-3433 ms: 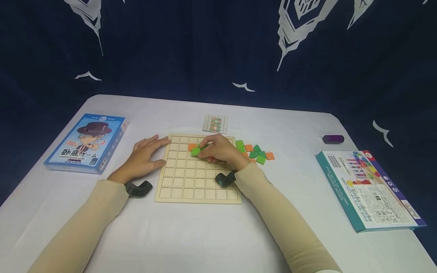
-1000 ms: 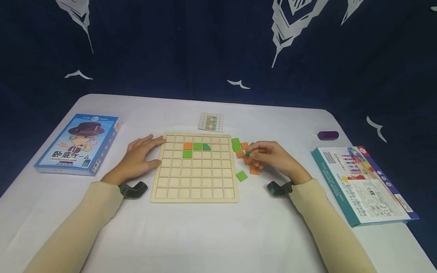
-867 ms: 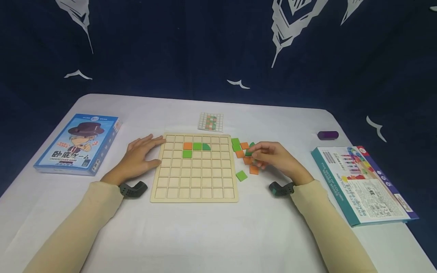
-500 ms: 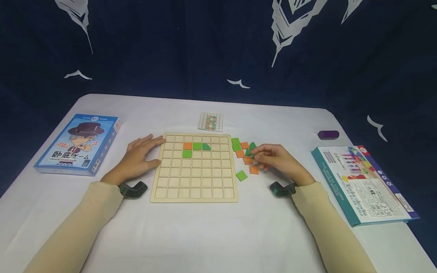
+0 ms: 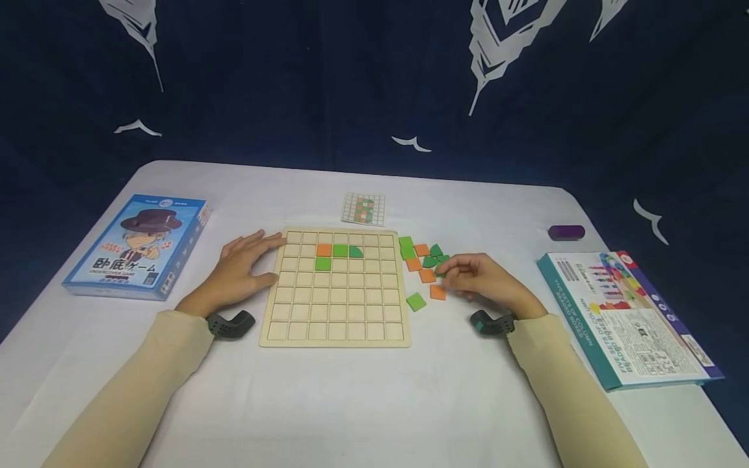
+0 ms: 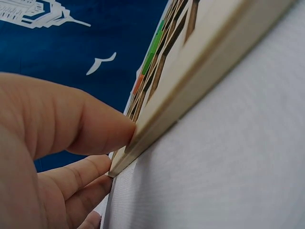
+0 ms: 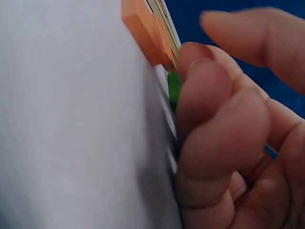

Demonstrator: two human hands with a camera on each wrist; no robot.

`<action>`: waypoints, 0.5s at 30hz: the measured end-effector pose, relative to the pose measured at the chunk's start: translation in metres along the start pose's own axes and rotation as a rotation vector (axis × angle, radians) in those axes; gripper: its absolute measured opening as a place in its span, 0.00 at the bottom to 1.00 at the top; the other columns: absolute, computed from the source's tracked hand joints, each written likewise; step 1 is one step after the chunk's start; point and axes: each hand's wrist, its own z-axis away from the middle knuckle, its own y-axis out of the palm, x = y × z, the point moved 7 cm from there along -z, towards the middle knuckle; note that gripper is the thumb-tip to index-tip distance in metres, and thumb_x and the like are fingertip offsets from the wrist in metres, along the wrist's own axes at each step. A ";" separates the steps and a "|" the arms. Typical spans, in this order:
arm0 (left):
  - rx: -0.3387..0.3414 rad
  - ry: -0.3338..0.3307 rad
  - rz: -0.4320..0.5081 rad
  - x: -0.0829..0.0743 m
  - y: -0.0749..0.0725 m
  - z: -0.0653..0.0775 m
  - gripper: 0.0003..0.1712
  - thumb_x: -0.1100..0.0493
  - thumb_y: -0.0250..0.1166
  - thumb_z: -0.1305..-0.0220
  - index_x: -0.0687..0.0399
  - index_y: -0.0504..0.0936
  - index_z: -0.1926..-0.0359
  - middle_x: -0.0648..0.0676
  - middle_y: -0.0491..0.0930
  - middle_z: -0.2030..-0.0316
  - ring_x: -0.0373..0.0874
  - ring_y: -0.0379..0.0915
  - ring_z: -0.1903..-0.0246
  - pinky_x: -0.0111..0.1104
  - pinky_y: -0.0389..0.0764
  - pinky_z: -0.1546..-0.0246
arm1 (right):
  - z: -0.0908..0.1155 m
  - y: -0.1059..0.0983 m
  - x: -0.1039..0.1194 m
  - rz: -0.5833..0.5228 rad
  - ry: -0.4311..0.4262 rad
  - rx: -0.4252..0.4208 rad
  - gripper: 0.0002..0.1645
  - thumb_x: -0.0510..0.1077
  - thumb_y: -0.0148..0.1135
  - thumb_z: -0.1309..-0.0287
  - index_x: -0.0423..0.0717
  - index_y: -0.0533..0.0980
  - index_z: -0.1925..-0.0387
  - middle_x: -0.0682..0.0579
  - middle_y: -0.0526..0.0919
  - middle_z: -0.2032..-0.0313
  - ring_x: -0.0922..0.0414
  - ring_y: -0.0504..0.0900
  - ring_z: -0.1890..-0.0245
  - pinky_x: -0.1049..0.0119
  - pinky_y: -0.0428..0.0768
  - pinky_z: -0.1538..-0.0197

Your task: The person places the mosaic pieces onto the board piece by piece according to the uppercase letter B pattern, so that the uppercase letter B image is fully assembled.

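Note:
My left hand (image 5: 242,263) rests with spread fingers at the left edge of a wooden grid board (image 5: 336,312); its thumb (image 6: 102,126) touches the rim in the left wrist view. On the board sit an orange square tile (image 5: 324,249), a light green square tile (image 5: 341,250), a dark green quarter-round tile (image 5: 355,251) and another light green square tile (image 5: 323,264). Right of the board, my right hand (image 5: 482,278) hovers at loose dark green tiles (image 5: 430,262), fingers loosely bent. In the right wrist view, the thumb (image 7: 243,31) stands apart from the fingers, with nothing held.
Several orange tiles (image 5: 428,276) and light green tiles (image 5: 416,301) lie loose beside the board. A small pattern card (image 5: 377,211) lies behind it. A blue game box (image 5: 137,250) stands left; a white and teal box (image 5: 632,325) and a purple cylinder (image 5: 566,232) lie right.
My right hand has left the light green tile on the board and gone right to the loose tiles. Lately it has drawn slightly back, uncovering dark green tiles. My left hand stays at the board.

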 end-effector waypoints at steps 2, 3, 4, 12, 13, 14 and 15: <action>0.000 0.002 -0.001 0.000 0.000 0.000 0.40 0.59 0.66 0.33 0.57 0.69 0.21 0.63 0.61 0.18 0.67 0.42 0.16 0.62 0.35 0.18 | 0.001 0.000 -0.001 0.019 0.001 0.021 0.19 0.33 0.69 0.33 0.26 0.79 0.44 0.51 0.83 0.66 0.60 0.74 0.73 0.71 0.74 0.72; -0.001 0.002 -0.002 0.000 0.000 0.000 0.40 0.59 0.66 0.33 0.57 0.69 0.20 0.63 0.61 0.18 0.67 0.42 0.16 0.62 0.35 0.18 | 0.001 0.000 -0.002 0.026 0.000 0.032 0.19 0.33 0.69 0.34 0.25 0.79 0.45 0.51 0.82 0.66 0.61 0.74 0.73 0.71 0.74 0.72; -0.001 0.003 -0.002 0.000 0.000 0.000 0.40 0.59 0.66 0.33 0.57 0.69 0.20 0.63 0.61 0.18 0.67 0.42 0.16 0.62 0.35 0.18 | 0.001 0.000 -0.003 0.027 0.005 0.041 0.20 0.32 0.70 0.35 0.25 0.79 0.45 0.51 0.81 0.67 0.61 0.74 0.73 0.72 0.73 0.72; -0.001 -0.002 0.002 0.002 0.001 -0.001 0.40 0.59 0.66 0.33 0.57 0.69 0.20 0.63 0.61 0.18 0.67 0.42 0.16 0.62 0.35 0.18 | 0.001 0.002 -0.004 0.067 -0.036 0.095 0.20 0.28 0.75 0.41 0.25 0.80 0.49 0.50 0.78 0.68 0.62 0.71 0.72 0.74 0.71 0.68; 0.000 -0.004 0.002 0.002 0.001 -0.001 0.40 0.59 0.66 0.33 0.57 0.69 0.20 0.63 0.61 0.18 0.67 0.42 0.16 0.62 0.35 0.18 | 0.001 0.003 -0.003 0.078 -0.042 0.096 0.20 0.28 0.75 0.42 0.25 0.81 0.49 0.50 0.78 0.68 0.62 0.71 0.73 0.73 0.71 0.68; 0.001 -0.006 0.001 0.002 0.001 -0.001 0.41 0.59 0.66 0.33 0.57 0.69 0.20 0.63 0.61 0.18 0.66 0.42 0.16 0.62 0.35 0.18 | 0.001 0.003 -0.003 0.093 -0.044 0.095 0.19 0.29 0.76 0.42 0.26 0.81 0.50 0.50 0.78 0.69 0.62 0.71 0.73 0.73 0.71 0.68; 0.001 -0.008 0.002 0.002 0.002 -0.001 0.41 0.59 0.66 0.33 0.57 0.69 0.20 0.63 0.61 0.18 0.66 0.42 0.16 0.62 0.35 0.18 | 0.001 0.004 -0.003 0.105 -0.048 0.094 0.20 0.29 0.77 0.43 0.26 0.81 0.50 0.51 0.77 0.69 0.62 0.71 0.73 0.73 0.71 0.69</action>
